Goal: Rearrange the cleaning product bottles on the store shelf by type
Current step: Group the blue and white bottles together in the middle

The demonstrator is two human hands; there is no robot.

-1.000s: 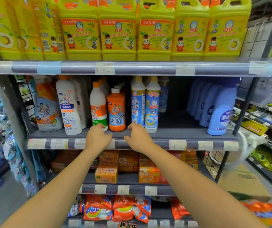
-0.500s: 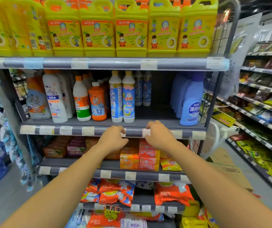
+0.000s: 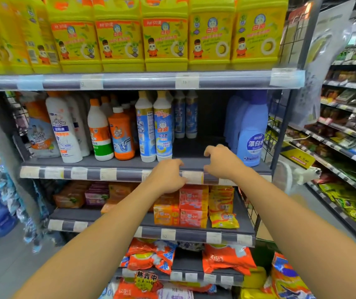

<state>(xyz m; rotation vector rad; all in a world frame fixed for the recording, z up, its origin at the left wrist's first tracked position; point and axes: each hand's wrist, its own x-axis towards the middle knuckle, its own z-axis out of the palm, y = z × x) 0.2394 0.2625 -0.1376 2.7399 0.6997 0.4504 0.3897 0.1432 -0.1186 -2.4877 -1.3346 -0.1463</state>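
Observation:
On the middle shelf (image 3: 129, 165) stand a white toilet-cleaner bottle (image 3: 64, 130), a white bottle with an orange and green label (image 3: 100, 132), an orange drain-cleaner bottle (image 3: 122, 137), two tall blue-and-white bottles (image 3: 155, 130) with two more behind (image 3: 185, 117), and light blue bleach bottles (image 3: 251, 134) at the right. My left hand (image 3: 168, 175) rests on the shelf's front rail below the blue-and-white bottles, fingers loosely curled, holding nothing. My right hand (image 3: 222, 162) hovers over the bare gap left of the bleach, fingers bent and empty.
Large yellow detergent jugs (image 3: 164, 37) fill the top shelf. An orange and white spray bottle (image 3: 39, 130) stands at the far left. Soap boxes (image 3: 192, 203) and detergent bags (image 3: 226, 257) lie on the lower shelves. Another rack of goods (image 3: 349, 130) runs along the right.
Both hands have slid right along the shelf's front rail, from below the orange bottle to the gap by the bleach. My right hand has lifted above the shelf board.

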